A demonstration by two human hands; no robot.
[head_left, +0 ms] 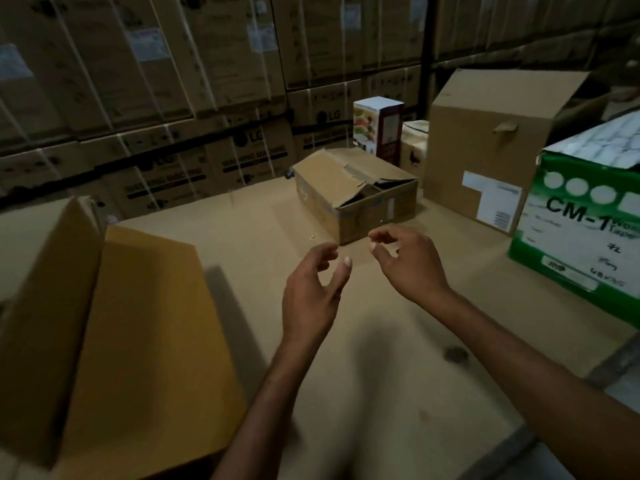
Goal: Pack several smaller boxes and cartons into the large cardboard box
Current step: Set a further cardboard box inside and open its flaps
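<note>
A flat sheet of brown cardboard covers the counter (381,393), dim under low light. At the near left stands the large cardboard box (138,341), its flaps raised. Over the middle of the counter the left hand (311,292) and right hand (405,261) hover side by side, fingers (346,263) loosely curled and apart, holding nothing. Just beyond them sits a small worn carton (356,192) with torn, sagging top flaps. To the right stand a green and white box (581,220) and, farther, a tall plain carton (491,140). Behind, a printed white box (377,126) stands upright. Strapped stacked cartons (156,81) wall the far side.
</note>
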